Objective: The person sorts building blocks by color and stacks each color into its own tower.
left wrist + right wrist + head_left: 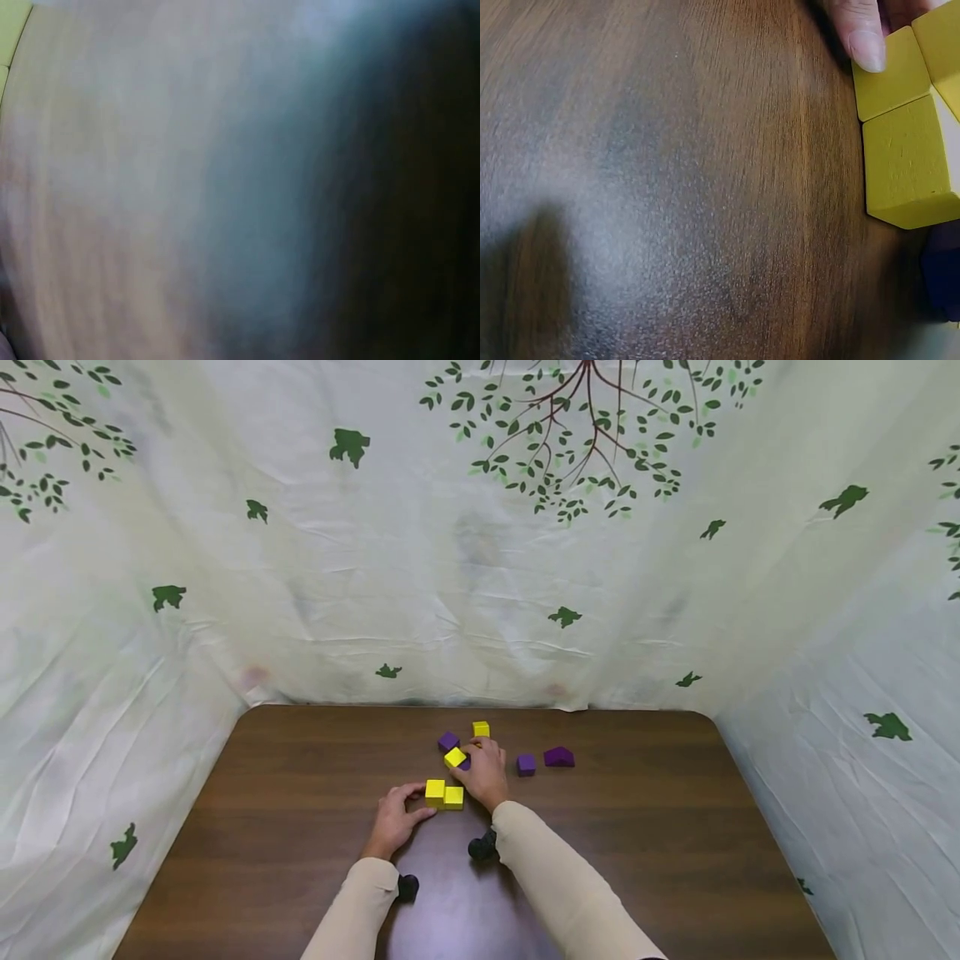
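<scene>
Two yellow cubes stacked (435, 788) stand beside a lower yellow cube (453, 797). My left hand (393, 820) pinches the stack from the left, and its thumb (866, 49) presses the lower cube in the right wrist view. Farther back, my right hand (489, 774) grips a tilted yellow cube (454, 757) between thumb and fingers. A purple block (465, 764) shows partly behind that cube, under the hand. Another purple cube (448, 742) lies just beyond it. The left wrist view is mostly blur, with a yellow block (11, 34) at its corner.
Behind the right hand stands a yellow block (481, 728), partly hidden. To the right lie a purple cube (526, 766) and a purple wedge-like block (558, 757). The brown table (322, 752) meets a white leaf-patterned cloth (300, 610) at its back and sides.
</scene>
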A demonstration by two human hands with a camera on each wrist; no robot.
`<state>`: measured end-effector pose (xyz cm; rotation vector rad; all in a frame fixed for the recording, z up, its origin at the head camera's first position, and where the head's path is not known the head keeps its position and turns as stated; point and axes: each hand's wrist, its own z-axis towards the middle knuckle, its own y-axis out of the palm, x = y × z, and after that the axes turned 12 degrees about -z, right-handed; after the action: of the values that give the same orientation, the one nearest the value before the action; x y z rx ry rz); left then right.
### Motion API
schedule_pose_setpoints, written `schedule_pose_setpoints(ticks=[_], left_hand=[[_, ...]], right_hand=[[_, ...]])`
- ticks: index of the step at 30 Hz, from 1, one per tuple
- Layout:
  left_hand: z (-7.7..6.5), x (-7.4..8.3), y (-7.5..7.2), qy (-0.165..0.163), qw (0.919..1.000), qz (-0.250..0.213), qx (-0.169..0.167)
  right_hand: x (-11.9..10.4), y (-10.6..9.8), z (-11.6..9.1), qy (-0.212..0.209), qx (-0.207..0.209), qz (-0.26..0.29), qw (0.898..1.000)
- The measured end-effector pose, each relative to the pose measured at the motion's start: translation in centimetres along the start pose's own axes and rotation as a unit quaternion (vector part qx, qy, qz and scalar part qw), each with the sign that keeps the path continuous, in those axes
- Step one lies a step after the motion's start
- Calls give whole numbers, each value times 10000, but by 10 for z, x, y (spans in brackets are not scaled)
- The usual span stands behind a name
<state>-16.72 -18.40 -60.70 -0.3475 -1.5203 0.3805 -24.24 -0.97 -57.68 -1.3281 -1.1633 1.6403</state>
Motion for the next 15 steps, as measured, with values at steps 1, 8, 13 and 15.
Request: schedule_pose_setpoints(ticks=[1,8,13,15], left_hand=[[0,0,0,-4,10000,18,-9],[2,-3,1,-65,9999,121,-18],[0,-2,1,133,9999,-42,30],[-1,-3,1,343,9994,-39,93]], right_hand=[[0,0,0,6,-8,19,10000],[1,0,0,52,-112,187,9997],[1,0,0,54,-204,286,9994],[1,-1,0,56,-245,369,9990]])
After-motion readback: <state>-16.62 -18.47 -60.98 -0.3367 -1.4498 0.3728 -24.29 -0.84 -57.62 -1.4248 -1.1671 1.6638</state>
